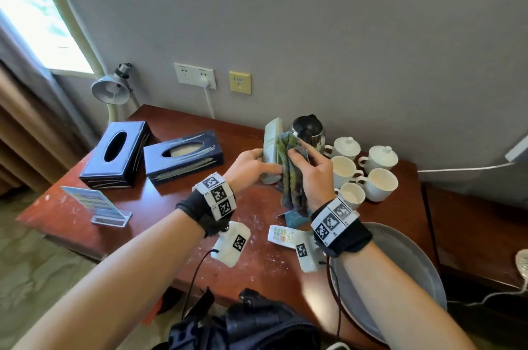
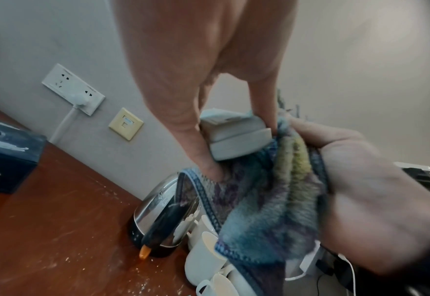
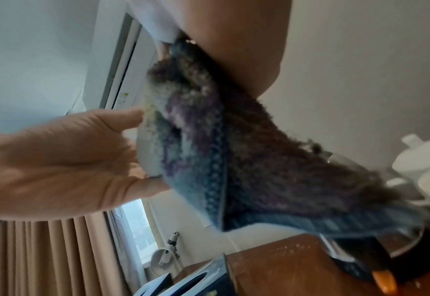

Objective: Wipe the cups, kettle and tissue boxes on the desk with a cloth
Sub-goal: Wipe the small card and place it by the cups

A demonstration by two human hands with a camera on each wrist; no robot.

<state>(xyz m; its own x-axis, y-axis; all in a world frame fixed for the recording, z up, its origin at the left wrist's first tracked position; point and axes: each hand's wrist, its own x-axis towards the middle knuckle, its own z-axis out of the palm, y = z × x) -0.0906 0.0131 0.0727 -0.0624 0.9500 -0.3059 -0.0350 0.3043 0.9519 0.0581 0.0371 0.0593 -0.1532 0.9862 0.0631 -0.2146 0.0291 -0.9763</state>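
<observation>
1. Our left hand grips a smooth, pale rectangular device upright above the wooden desk.
2. Our right hand clutches the fuzzy cloth against it, near the shiny kettle.

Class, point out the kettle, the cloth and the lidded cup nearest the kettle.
kettle (image 1: pixel 307 128), head view, dark lid.
cloth (image 1: pixel 293 178), head view, hanging folds.
lidded cup (image 1: pixel 346 146), head view, white lid.

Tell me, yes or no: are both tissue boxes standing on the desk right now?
Yes. In the head view both dark blue tissue boxes stand on the desk, left of the hands, untouched.
</observation>
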